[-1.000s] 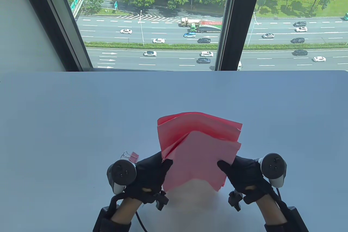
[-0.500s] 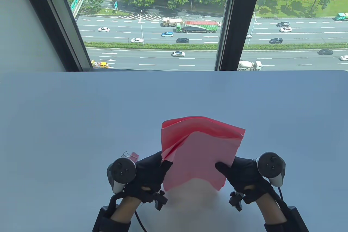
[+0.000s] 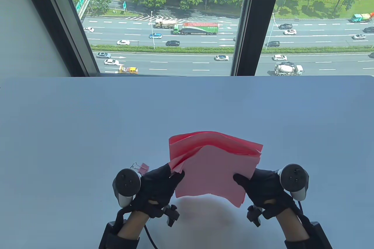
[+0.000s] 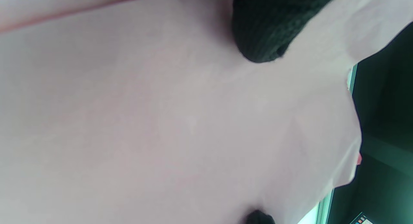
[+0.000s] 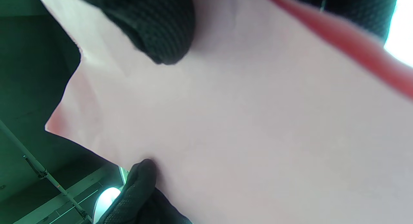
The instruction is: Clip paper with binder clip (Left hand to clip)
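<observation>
Both thumbs press the loose stack of pink paper sheets (image 3: pixel 214 170), left hand (image 3: pixel 157 186) and right hand (image 3: pixel 263 186) gripping opposite edges above the pale table (image 3: pixel 73 132). Small pink binder clip (image 3: pixel 143 168) lies just behind the left hand. Sheets fan unevenly; releasing left could scatter them.

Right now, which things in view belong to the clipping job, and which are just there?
Job:
paper, held up by left hand and right hand
clip, on the table behind the left hand

Just there:
table
window
</observation>
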Motion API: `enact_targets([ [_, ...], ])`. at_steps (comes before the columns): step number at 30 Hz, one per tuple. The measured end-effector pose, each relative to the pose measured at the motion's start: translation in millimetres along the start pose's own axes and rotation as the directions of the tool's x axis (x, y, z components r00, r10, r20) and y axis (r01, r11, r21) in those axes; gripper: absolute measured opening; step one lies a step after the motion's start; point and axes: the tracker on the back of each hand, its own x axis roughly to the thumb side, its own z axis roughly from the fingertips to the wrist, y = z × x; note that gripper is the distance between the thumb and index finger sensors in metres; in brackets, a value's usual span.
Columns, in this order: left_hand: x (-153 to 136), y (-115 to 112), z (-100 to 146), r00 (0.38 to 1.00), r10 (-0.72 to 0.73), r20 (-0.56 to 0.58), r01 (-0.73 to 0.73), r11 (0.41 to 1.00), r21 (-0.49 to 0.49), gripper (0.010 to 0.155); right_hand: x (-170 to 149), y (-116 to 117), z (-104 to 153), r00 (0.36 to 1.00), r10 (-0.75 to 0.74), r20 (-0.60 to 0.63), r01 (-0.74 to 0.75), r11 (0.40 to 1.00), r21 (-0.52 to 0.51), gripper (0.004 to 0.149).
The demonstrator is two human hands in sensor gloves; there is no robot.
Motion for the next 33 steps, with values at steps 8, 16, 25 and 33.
enact_targets([
  [8, -12.9, -5.5, -0.6, 0.999, 0.004, -0.046, -0.005, 1.0, -0.029, 0.047, -4.4, 1.8, 1.0, 0.998, 0.06, 0.0, -0.06, 0.998, -0.007, 0.045],
  [16, -15.2, -8.2, -0.5, 0.997, -0.056, -0.052, 0.053, 0.997, -0.064, 0.048, -11.2, 7.2, -0.1, 0.995, 0.09, -0.036, -0.088, 0.994, 0.06, 0.048],
  [25, -14.8, -7.5, -0.4, 0.999, -0.032, -0.042, 0.03, 0.998, -0.056, 0.045, -6.9, -1.7, 1.5, 0.998, 0.058, -0.005, -0.058, 0.998, -0.012, 0.046],
  [33, -17.1, -9.1, -0.2, 0.988, -0.119, -0.1, 0.105, 0.985, -0.136, 0.049, -5.1, 1.9, 1.7, 0.991, 0.134, -0.007, -0.134, 0.991, -0.003, 0.048],
])
